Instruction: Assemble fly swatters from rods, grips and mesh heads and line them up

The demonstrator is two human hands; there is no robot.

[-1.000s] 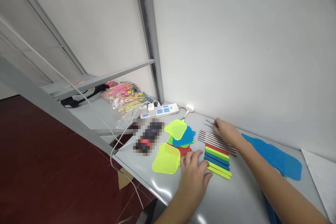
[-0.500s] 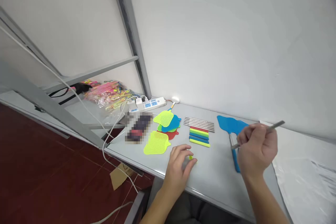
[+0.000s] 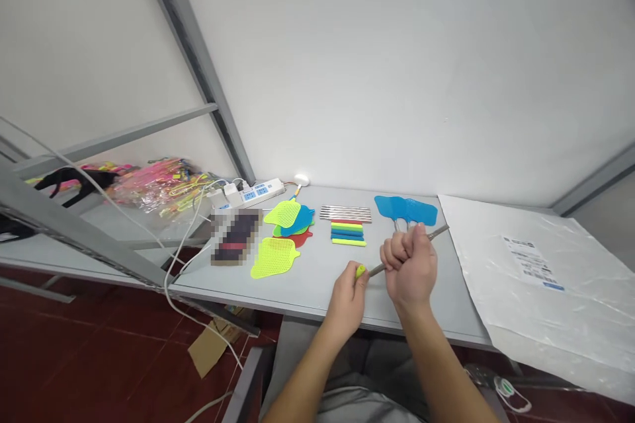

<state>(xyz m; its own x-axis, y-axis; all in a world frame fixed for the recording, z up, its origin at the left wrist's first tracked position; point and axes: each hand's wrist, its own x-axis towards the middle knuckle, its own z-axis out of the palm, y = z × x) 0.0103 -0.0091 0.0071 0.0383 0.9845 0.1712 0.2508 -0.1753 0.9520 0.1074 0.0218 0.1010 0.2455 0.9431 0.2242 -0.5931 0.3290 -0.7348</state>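
Observation:
Between the fingers of my left hand (image 3: 347, 301) is a yellow-green handle (image 3: 360, 271); only one end shows, the rest being hidden in the hand. My right hand (image 3: 411, 268) is wrapped round a thin metal rod (image 3: 439, 232), tilted with its lower end at the yellow-green handle; whether it is inside cannot be seen. Behind my right hand lie blue fly swatters (image 3: 407, 208), overlapping, with metal stems. Several coloured handles (image 3: 348, 235) lie in a row, with several metal rods (image 3: 346, 213) behind them. To the left are loose swatter heads (image 3: 274, 258) in yellow, blue, green and red.
A white power strip (image 3: 255, 193) with plugs and cables stands at the back left. A blurred-out item (image 3: 237, 238) lies in front of it. White plastic sheeting (image 3: 546, 304) covers the right side. Beyond the metal frame post (image 3: 198, 66) is a bagged colourful heap (image 3: 163, 188).
My right hand has moved left and brought the rod's end to the handle in my left hand. My left hand has closed more firmly round the handle. The view has shifted right.

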